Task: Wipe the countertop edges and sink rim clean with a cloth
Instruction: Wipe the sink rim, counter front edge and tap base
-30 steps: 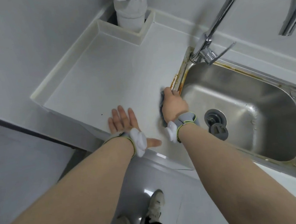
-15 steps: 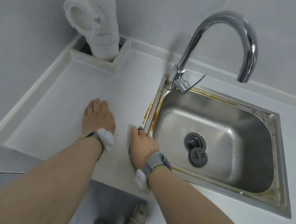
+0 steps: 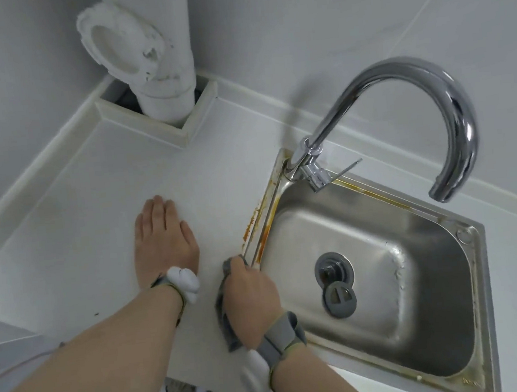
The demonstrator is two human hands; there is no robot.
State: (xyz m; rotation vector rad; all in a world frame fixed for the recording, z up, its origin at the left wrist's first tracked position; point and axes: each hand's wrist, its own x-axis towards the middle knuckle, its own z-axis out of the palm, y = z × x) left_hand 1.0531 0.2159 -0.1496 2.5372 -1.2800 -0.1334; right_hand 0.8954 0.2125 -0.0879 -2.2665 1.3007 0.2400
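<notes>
My right hand (image 3: 250, 295) presses a grey cloth (image 3: 225, 323) against the left rim of the steel sink (image 3: 477, 268), near its front corner. Orange-brown stains run along the sink rim (image 3: 258, 224) just beyond my fingers and along the back rim. My left hand (image 3: 163, 237) lies flat, palm down, on the white countertop (image 3: 100, 219) to the left of the sink, holding nothing. Both wrists wear grey straps with white pods.
A chrome gooseneck faucet (image 3: 398, 85) rises from the sink's back left corner and arches over the basin. A white drain pipe (image 3: 156, 56) stands in a boxed corner cutout. A grey drain plug (image 3: 339, 297) lies beside the drain. The counter's front edge is close to my forearms.
The view has shifted closer over the counter. My right hand with the cloth has slid back along the left rim toward the front edge. My left hand stays flat on the counter.
</notes>
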